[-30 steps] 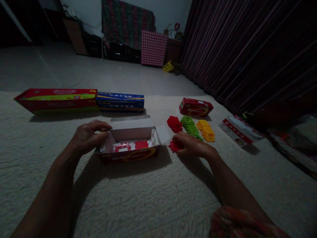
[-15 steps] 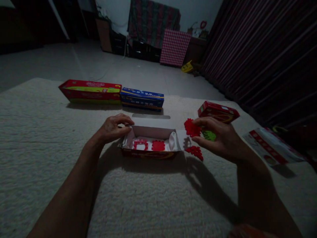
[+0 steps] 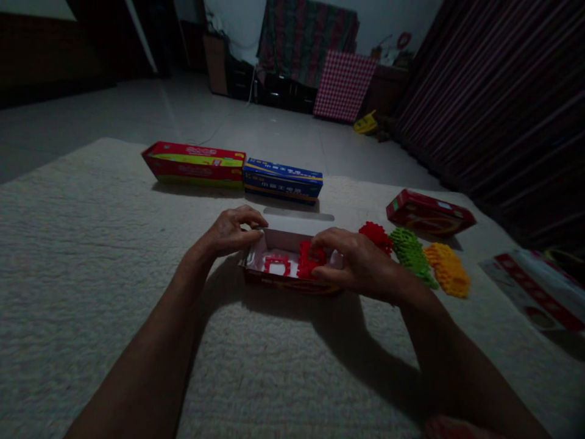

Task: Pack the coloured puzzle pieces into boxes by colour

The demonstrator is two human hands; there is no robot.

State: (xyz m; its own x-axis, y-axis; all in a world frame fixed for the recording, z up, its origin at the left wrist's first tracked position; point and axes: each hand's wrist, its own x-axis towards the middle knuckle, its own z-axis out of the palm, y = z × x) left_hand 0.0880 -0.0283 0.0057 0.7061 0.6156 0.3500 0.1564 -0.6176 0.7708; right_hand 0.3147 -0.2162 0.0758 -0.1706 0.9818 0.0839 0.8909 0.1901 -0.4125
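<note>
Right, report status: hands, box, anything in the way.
Left hand at left end of open box. Right hand gripping red piece inside it. Red frame lying left of that piece, apparently not blocking.

Dim room: glossy pale tiled floor (image 3: 178, 116) beyond fingers (image 3: 247, 213), pale plain wall (image 3: 393, 17) farther off, dark purplish pleated curtain (image 3: 493, 103) to their right.

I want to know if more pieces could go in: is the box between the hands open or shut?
Open: its white lid flap stands back and red pieces show inside.

Boxes on pale textured mat (image 3: 256, 372).
</note>
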